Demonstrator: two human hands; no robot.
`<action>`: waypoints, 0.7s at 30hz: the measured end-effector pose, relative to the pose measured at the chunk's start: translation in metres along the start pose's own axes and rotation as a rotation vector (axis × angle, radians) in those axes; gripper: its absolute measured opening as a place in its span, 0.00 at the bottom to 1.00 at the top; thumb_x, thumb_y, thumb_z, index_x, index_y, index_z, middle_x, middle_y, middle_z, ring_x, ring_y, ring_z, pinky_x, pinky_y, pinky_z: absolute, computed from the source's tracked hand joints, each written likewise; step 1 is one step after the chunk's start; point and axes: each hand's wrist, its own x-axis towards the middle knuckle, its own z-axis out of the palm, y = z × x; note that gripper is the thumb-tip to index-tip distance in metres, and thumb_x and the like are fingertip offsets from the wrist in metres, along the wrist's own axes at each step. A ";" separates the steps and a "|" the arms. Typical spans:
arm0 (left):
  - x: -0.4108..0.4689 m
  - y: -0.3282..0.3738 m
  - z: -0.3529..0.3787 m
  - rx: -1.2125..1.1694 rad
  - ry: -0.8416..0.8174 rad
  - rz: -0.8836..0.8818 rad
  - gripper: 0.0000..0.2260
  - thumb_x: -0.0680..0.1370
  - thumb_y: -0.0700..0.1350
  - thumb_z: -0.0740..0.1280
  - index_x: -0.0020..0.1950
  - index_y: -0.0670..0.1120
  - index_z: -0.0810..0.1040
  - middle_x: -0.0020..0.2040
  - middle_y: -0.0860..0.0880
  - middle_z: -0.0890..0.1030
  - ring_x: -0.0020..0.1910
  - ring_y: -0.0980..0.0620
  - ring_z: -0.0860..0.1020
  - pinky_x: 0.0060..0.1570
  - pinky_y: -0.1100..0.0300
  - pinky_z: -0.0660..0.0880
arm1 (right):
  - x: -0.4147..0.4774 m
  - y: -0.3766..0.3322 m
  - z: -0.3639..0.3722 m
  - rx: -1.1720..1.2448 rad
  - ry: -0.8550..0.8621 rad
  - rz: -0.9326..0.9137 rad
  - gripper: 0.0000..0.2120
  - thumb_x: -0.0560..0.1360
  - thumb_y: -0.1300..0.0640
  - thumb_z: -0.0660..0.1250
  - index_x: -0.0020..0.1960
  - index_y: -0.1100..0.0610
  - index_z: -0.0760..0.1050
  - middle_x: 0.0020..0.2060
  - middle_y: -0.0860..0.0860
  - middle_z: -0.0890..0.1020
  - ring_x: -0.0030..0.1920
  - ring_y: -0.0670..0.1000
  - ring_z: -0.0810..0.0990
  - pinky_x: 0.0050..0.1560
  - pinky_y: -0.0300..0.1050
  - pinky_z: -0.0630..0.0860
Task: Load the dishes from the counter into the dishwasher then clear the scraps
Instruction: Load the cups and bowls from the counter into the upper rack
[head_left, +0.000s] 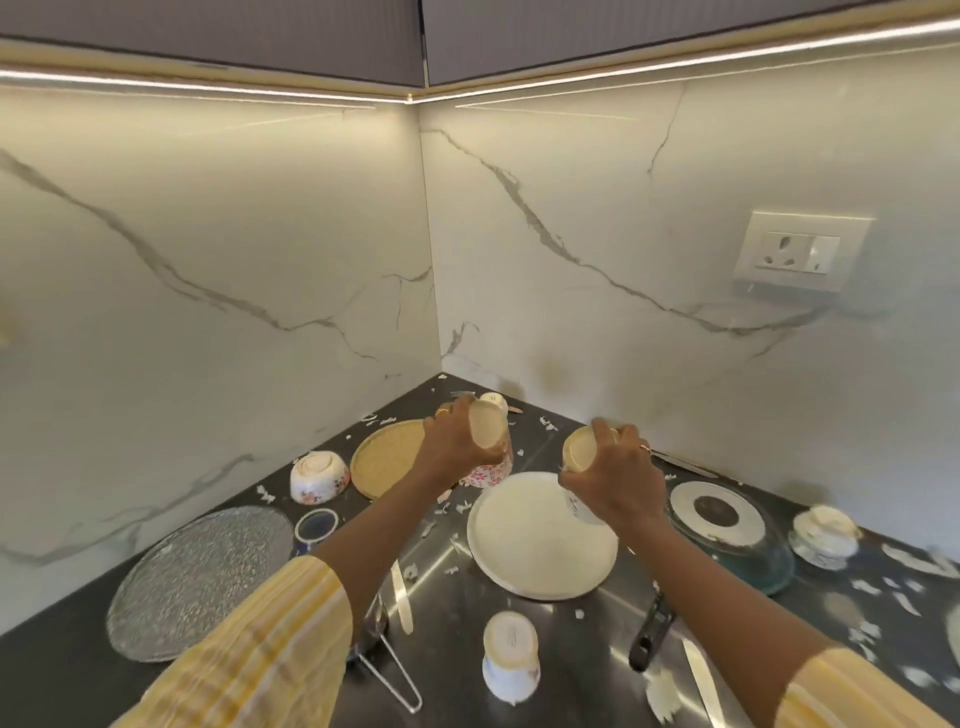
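My left hand (451, 441) grips an upturned floral cup (488, 451), lifted above the dark counter near the corner. My right hand (615, 475) grips a second upturned cup (581, 451), held over the far edge of a white plate (540, 540). A gold plate (384, 457) lies left of the floral cup. An upturned floral bowl (318, 476), a textured glass plate (200, 579), a small blue-rimmed dish (317, 524), a glass bowl (727, 530) and another upturned cup (511, 657) stand on the counter. White scraps (662, 696) are scattered about.
Marble walls meet at the corner behind the dishes. A wall socket (802, 254) sits at the right. A black-handled knife (670, 649) lies at the front right, a table knife (401, 597) and a wire-handled strainer (389, 670) at the front. A small floral bowl (823, 535) stands far right.
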 end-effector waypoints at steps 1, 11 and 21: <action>-0.008 0.006 -0.001 -0.012 0.009 0.008 0.38 0.67 0.53 0.75 0.71 0.46 0.62 0.65 0.42 0.71 0.64 0.43 0.68 0.64 0.50 0.63 | -0.006 0.003 -0.004 0.001 -0.004 0.002 0.39 0.64 0.42 0.70 0.71 0.52 0.62 0.61 0.56 0.68 0.60 0.60 0.72 0.51 0.52 0.74; -0.102 0.060 0.027 0.019 -0.027 0.083 0.39 0.66 0.53 0.75 0.72 0.45 0.61 0.66 0.44 0.70 0.62 0.44 0.70 0.62 0.54 0.61 | -0.069 0.043 -0.037 -0.043 -0.058 -0.052 0.40 0.64 0.42 0.71 0.71 0.51 0.60 0.61 0.55 0.69 0.59 0.58 0.73 0.51 0.51 0.75; -0.221 0.058 0.019 0.007 -0.131 0.170 0.40 0.67 0.52 0.75 0.73 0.47 0.58 0.68 0.44 0.67 0.64 0.44 0.66 0.62 0.55 0.63 | -0.203 0.063 -0.051 -0.058 -0.008 0.073 0.40 0.65 0.41 0.71 0.71 0.52 0.60 0.62 0.54 0.68 0.60 0.58 0.73 0.53 0.52 0.74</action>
